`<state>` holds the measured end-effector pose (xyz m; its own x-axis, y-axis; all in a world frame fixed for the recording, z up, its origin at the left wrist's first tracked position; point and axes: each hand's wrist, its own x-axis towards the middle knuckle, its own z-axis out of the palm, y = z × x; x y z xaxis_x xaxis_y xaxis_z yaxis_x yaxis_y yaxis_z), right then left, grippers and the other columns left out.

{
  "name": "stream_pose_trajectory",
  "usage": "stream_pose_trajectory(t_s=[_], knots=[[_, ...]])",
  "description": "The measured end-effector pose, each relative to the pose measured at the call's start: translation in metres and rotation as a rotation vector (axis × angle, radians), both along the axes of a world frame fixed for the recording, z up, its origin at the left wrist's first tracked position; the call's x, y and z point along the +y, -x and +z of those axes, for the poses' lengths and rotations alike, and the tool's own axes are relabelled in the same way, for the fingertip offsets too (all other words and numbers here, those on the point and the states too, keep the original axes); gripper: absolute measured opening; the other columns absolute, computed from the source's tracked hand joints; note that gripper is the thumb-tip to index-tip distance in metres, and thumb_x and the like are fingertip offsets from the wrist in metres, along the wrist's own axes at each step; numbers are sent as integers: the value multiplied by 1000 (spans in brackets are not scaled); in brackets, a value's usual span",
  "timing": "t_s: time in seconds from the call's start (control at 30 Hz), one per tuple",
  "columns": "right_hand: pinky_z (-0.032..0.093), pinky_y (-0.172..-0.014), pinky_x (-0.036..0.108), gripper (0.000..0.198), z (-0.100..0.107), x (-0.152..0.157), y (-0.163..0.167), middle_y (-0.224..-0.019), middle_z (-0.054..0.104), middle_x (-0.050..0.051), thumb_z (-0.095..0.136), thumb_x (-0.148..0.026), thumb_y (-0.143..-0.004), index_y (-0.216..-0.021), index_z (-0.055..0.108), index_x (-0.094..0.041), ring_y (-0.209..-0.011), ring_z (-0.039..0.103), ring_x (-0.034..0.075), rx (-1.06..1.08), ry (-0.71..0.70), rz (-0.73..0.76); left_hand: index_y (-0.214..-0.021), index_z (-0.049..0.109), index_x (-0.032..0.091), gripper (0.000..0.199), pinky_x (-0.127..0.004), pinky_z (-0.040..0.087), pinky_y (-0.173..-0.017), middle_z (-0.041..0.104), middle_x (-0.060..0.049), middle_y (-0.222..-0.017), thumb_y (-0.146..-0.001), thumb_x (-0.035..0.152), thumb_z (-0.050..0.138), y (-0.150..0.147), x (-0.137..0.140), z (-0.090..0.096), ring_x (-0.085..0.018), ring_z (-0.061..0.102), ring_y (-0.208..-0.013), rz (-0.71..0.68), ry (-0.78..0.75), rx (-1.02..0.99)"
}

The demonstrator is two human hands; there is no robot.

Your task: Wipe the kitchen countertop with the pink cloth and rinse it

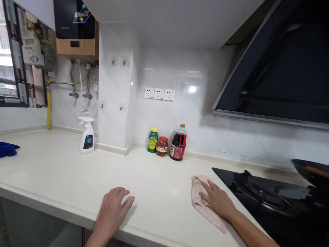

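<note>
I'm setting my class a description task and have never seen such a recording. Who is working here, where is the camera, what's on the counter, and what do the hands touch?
There is no machine: these are a person's two bare hands. The single picture comes from a camera worn on that person's head, looking forward and down.

The right hand lies spread on a pale pink cloth on the counter. The left hand holds nothing visible; whether it touches the counter is hard to tell.

Along the back stand a white spray bottle, a green bottle, a red-lidded jar and a dark bottle. A blue cloth lies at far left; a black hob is at right.
</note>
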<state>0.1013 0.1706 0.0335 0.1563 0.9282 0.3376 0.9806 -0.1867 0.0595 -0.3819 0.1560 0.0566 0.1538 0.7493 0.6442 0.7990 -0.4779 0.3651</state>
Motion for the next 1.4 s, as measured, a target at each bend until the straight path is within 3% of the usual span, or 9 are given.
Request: stream_pose_trajectory(t_s=[0.2, 0.33, 0.47, 0.7, 0.83, 0.97, 1.2, 1.27, 1.4], knots=[[34, -108, 55, 63, 20, 115, 49, -158, 34, 18, 34, -53, -97, -152, 38, -22, -141, 38, 36, -3, 104, -5, -105, 72, 29, 25, -43, 55, -87, 73, -7, -111, -93, 46, 58, 2, 0, -6, -27, 66, -106, -51, -112, 3], [28, -110, 56, 63, 22, 176, 104, -160, 31, 18, 32, -53, -99, -154, 36, -22, -143, 35, 36, -9, 119, 73, -105, 71, 28, 23, -42, 57, -82, 73, -9, -109, -92, 44, 61, 2, -1, -5, -28, 67, -102, -82, -137, 20], [24, -114, 49, 62, 26, 221, 170, -163, 27, 12, 34, -54, -99, -154, 34, -27, -146, 30, 31, -28, 151, 252, -109, 67, 28, 22, -41, 57, -81, 72, -9, -109, -91, 40, 65, 3, 2, -6, -27, 66, -103, -126, -159, 24], [22, -112, 54, 63, 38, 273, 266, -164, 23, 17, 31, -51, -100, -155, 33, -20, -145, 28, 36, 20, 157, 367, -106, 65, 25, 20, -41, 56, -80, 71, -10, -105, -91, 38, 64, 4, 8, -12, -26, 66, -99, -145, -230, -28], [22, -113, 51, 59, 43, 267, 316, -164, 25, 13, 34, -49, -100, -154, 35, -25, -148, 25, 33, 20, 168, 529, -106, 65, 25, 18, -39, 55, -80, 70, -10, -106, -92, 36, 63, 4, 6, -12, -25, 66, -98, -96, -252, -65], [22, -115, 50, 57, 47, 229, 354, -165, 25, 10, 36, -50, -101, -153, 36, -28, -149, 24, 32, 0, 176, 716, -108, 66, 23, 18, -41, 55, -84, 69, -11, -113, -92, 31, 64, 4, 2, -10, -26, 64, -105, -42, -277, -96], [26, -116, 43, 55, 48, 150, 358, -164, 29, 2, 38, -55, -100, -152, 37, -37, -149, 25, 25, 0, 165, 1010, -106, 70, 25, 17, -44, 56, -85, 69, -10, -115, -91, 31, 63, 4, 0, -9, -28, 65, -108, 20, -224, -137], [26, -116, 41, 56, 47, 146, 342, -165, 26, 0, 39, -58, -99, -151, 37, -37, -149, 25, 22, 10, 169, 944, -106, 71, 25, 18, -46, 56, -86, 70, -9, -114, -92, 33, 62, 5, 1, -10, -28, 65, -107, 30, -184, -144], [28, -115, 45, 58, 47, 155, 280, -164, 28, 6, 35, -55, -99, -152, 38, -30, -148, 28, 24, 15, 184, 611, -103, 73, 25, 20, -49, 55, -88, 72, -9, -112, -93, 36, 61, 5, 0, -11, -29, 66, -109, 67, -113, -142]])
